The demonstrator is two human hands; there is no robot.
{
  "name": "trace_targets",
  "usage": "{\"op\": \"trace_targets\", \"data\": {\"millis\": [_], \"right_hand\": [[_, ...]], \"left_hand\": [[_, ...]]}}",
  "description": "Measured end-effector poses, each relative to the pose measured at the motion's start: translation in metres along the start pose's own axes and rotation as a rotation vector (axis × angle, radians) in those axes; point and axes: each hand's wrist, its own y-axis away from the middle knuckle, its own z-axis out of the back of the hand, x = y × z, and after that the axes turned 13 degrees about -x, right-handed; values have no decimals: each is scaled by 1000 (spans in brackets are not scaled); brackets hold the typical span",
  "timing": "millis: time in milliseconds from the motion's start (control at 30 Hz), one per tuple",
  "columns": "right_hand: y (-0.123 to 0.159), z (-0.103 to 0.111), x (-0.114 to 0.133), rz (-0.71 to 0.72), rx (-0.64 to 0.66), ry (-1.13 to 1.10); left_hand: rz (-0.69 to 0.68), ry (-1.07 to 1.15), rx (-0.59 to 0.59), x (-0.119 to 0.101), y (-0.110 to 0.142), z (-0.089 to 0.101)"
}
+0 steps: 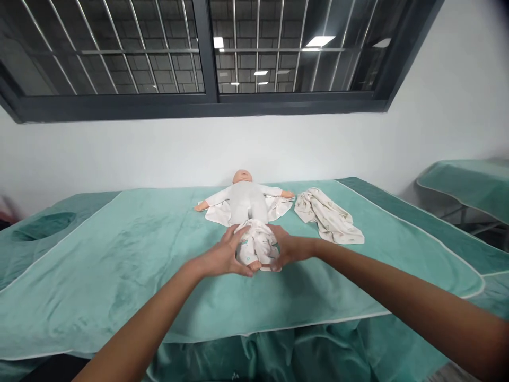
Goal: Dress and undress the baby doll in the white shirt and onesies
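A baby doll [243,200] lies on its back with its head toward the wall and both arms spread out. Its torso is pale grey-white, and white cloth is spread beneath its arms. White printed baby pants [257,240] are bunched around its legs, and a bare foot shows at the near end. My left hand [228,253] curves around the left side of the pants, thumb toward the foot. From the right, my right hand [288,246] grips the other side of the pants; some of its fingertips are hidden by cloth.
A crumpled white printed baby garment [326,216] lies right of the doll. Beneath everything is a green blanket [131,276] over a padded bed with a face hole [43,225] at left. A wall and barred window stand behind; another green bed [473,185] is at right.
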Motion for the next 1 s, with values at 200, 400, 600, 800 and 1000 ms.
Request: {"op": "trace_targets", "data": {"millis": [200, 400, 600, 800, 1000], "right_hand": [[18, -38, 6, 39, -214, 233], [14, -26, 13, -117, -246, 269], [-1, 19, 30, -61, 73, -3], [-22, 79, 66, -203, 511, -523], [-44, 118, 102, -305, 685, -516]], "left_hand": [[-83, -377, -173, -2, 4, -33], [-70, -395, -256, -7, 3, -33], [130, 100, -120, -27, -2, 4], [215, 517, 226, -49, -9, 75], [151, 506, 348, -71, -23, 125]]}}
